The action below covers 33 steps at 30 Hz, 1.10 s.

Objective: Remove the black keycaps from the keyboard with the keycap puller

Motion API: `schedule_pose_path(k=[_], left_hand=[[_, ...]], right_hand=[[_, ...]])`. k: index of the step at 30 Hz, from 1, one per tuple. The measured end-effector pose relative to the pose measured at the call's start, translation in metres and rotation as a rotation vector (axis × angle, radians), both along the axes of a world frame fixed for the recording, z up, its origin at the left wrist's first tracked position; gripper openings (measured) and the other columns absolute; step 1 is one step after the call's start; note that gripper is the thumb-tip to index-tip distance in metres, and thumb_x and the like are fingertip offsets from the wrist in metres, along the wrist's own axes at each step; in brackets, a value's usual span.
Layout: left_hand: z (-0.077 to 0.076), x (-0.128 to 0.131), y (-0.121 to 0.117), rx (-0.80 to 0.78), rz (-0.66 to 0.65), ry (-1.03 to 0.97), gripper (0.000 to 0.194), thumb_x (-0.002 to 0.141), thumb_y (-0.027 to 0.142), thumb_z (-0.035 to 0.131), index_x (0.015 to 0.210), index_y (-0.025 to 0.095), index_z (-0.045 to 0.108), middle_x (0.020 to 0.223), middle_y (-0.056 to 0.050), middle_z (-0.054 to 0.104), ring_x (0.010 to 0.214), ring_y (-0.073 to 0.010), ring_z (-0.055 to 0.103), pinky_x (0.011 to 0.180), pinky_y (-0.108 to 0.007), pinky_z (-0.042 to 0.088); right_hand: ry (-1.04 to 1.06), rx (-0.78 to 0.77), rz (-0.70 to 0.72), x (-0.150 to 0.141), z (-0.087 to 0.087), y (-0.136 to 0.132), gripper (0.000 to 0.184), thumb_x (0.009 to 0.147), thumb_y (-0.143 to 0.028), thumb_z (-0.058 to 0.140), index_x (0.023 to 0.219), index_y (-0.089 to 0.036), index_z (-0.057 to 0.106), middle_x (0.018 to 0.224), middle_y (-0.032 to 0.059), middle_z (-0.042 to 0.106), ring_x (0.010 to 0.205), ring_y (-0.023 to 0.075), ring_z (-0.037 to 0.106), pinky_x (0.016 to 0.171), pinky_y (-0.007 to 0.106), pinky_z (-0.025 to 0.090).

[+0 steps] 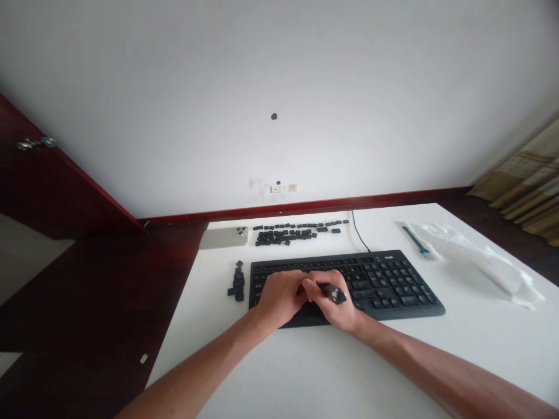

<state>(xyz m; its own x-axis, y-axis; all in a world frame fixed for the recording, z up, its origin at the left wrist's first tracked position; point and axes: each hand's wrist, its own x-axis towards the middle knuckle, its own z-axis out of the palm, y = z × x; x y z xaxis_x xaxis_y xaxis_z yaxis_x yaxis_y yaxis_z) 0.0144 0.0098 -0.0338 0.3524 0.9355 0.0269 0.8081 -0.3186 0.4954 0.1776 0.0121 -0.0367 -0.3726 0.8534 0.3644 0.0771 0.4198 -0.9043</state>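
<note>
White table, pale wall with sockets behind, dark red door left, curtain right. Black keyboard mid-table under my hands. My right hand grips a dark tool; my left hand is curled over the keys, can't tell if holding anything. Loose keycaps behind and left, phone back left, blue tool and plastic bag right.

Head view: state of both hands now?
Left hand: curled over the keyboard; grip can't be told.
Right hand: closed, holding a dark-handled tool.
</note>
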Motion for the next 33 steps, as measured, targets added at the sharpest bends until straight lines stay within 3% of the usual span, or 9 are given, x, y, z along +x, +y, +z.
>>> schedule_pose_path(k=[4, 11, 23, 33], left_hand=[[0.0019, -0.0004, 0.0003, -0.017, 0.005, 0.032, 0.023, 0.097, 0.027, 0.061, 0.075, 0.022, 0.069, 0.079, 0.002, 0.074, 0.072, -0.0175, 0.068, 0.059, -0.029, 0.033], [-0.0028, 0.0008, 0.0003, 0.04, 0.005, 0.024, 0.017, 0.096, 0.027, 0.062, 0.084, 0.025, 0.074, 0.081, 0.002, 0.075, 0.075, -0.0184, 0.069, 0.062, -0.028, 0.036], [-0.0039, 0.0017, -0.0001, 0.028, 0.023, 0.039, 0.021, 0.097, 0.034, 0.061, 0.082, 0.024, 0.07, 0.083, 0.002, 0.075, 0.074, -0.019, 0.069, 0.061, -0.03, 0.033], [-0.0078, 0.0004, -0.0003, 0.015, 0.005, 0.012, 0.021, 0.095, 0.027, 0.061, 0.074, 0.021, 0.063, 0.078, 0.002, 0.071, 0.071, -0.0164, 0.067, 0.059, -0.03, 0.03]], right_hand=[[-0.007, -0.004, 0.024, 0.0016, -0.0032, 0.0, 0.043, 0.095, -0.041, 0.067, 0.061, -0.018, 0.056, 0.057, -0.0012, 0.053, 0.053, 0.0109, 0.044, 0.051, 0.025, 0.038], [0.019, -0.045, -0.113, -0.0023, -0.0034, 0.0033, 0.054, 0.098, -0.043, 0.057, 0.056, -0.02, 0.032, 0.056, -0.0033, 0.03, 0.054, 0.0093, 0.028, 0.049, 0.027, 0.027], [0.007, -0.004, -0.049, -0.001, -0.0019, 0.0033, 0.051, 0.102, -0.037, 0.052, 0.058, -0.02, 0.033, 0.057, -0.0035, 0.031, 0.054, 0.0091, 0.027, 0.049, 0.027, 0.025], [-0.022, 0.019, -0.067, -0.0012, -0.0046, 0.0023, 0.049, 0.101, -0.033, 0.054, 0.059, -0.019, 0.035, 0.056, -0.004, 0.032, 0.053, 0.0081, 0.027, 0.048, 0.025, 0.025]])
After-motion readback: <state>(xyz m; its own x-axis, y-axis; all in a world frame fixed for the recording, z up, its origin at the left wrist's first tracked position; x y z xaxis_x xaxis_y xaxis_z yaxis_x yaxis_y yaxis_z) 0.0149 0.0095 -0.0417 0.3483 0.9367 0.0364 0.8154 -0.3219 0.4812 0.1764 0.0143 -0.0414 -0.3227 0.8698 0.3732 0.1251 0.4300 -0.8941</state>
